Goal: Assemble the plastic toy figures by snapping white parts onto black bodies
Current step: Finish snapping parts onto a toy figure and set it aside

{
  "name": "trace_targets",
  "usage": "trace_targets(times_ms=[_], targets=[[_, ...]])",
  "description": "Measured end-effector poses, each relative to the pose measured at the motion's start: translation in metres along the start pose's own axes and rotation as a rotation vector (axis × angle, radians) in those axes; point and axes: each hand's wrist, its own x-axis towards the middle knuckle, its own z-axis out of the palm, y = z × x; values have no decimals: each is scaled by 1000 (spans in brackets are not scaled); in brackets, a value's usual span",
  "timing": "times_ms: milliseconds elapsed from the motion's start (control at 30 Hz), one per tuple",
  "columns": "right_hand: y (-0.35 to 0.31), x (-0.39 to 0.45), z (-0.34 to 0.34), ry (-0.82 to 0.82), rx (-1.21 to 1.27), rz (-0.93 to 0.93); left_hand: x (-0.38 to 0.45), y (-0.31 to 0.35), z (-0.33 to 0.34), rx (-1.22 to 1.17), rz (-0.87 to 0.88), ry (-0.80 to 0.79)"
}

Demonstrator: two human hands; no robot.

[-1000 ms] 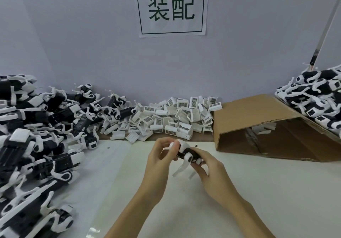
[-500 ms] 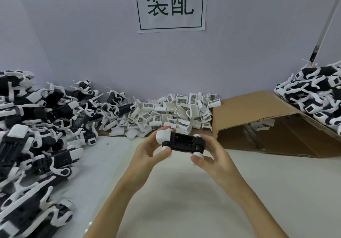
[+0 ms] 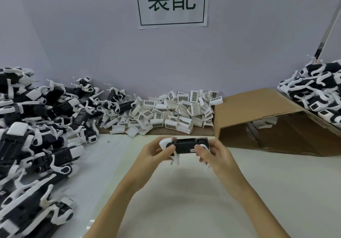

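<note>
Left hand [image 3: 155, 152]: curled round the left end of the toy figure, thumb laid across a round white joint, fingers wrapped behind.
Right hand [image 3: 215, 153]: curled round the right end of the same figure, thumb pressed on the white cap there, remaining fingers tucked underneath.
Toy figure [image 3: 186, 146]: black oblong body held level between both hands, lifted clear of the table; white rounded pieces at each end; thin white legs hanging below, blurred.
Table [image 3: 184, 200]: pale surface beneath and around both forearms.
Loose white parts [image 3: 175, 113]: heaped beyond the hands against the wall, many showing barcode-like labels.
Unfinished figures [image 3: 36, 136]: large black-and-white pile to the left of the left hand, running from the wall down toward the near edge.
Cardboard box [image 3: 267, 127]: lying on its side, beyond and to the right of the right hand, open mouth facing the table; a few white pieces visible inside.
Stacked figures [image 3: 319, 95]: black-and-white heap far right of the right hand, resting on top of the box.
Paper sign [image 3: 171, 3]: fixed on the wall straight beyond the hands, bearing two dark green characters inside a thin frame.
Wall [image 3: 92, 44]: plain pale lilac behind everything.
</note>
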Motion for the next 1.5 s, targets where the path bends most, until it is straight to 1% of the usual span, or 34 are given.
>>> trace_targets(times_ms=[67, 133, 200, 300, 367, 467, 533, 600, 633, 700, 767, 833, 900, 933, 1033, 1067, 1100, 1133, 1200, 1233, 1300, 1333, 1433, 1500], targets=[[-1, 2, -2, -123, 68, 290, 1, 1, 14, -104, -121, 31], [-1, 1, -10, -309, 143, 516, 3, 0, 19, -123, -207, 33], [3, 1, -15, -417, 190, 602, 5, 0, 19, -92, -281, 51], [6, 2, -11, -437, 263, 660, 8, -1, 18, -63, -421, 203], [7, 2, -5, -422, 300, 681, 9, -2, 16, -63, -440, 220], [8, 3, -1, -303, 304, 579, 7, -4, 14, -87, -383, 153], [9, 4, -1, -240, 284, 455, 5, -2, 13, -72, -342, 126], [12, 4, -3, -205, 309, 308, 4, 0, 13, -85, -260, 121], [12, 3, -4, -206, 296, 237, 3, 1, 14, -75, -207, 147], [14, 0, -3, -254, 218, 131, 3, -1, 22, 23, -97, 292], [15, -4, 0, -336, 101, 98, 1, -4, 33, 77, 46, 462], [15, -7, 3, -408, 0, 92, 0, -6, 35, 40, 167, 576], [14, -9, 9, -427, -77, 35, 0, -5, 26, 53, 267, 591], [14, -9, 12, -396, -152, -16, 0, -5, 22, 118, 320, 577], [16, -10, 22, -275, -403, -163, -4, -4, 17, 424, 466, 562], [17, -11, 23, -256, -420, -185, -6, -5, 17, 435, 493, 556], [19, -11, 24, -251, -406, -194, -6, -3, 17, 376, 485, 531], [21, -10, 23, -255, -363, -192, -6, 1, 16, 254, 429, 482], [22, -8, 18, -277, -194, -150, -5, 6, 13, 49, 271, 327], [21, -7, 16, -285, -104, -129, -6, 8, 12, 44, 256, 266], [21, -5, 12, -291, 7, -104, -8, 9, 13, 131, 333, 200], [21, -5, 10, -299, 35, -92, -8, 8, 16, 137, 358, 184], [24, -2, 7, -316, 77, -69, -4, 8, 19, 67, 308, 133], [23, -2, 7, -272, 50, -82, -4, 9, 15, 56, 245, 106]])
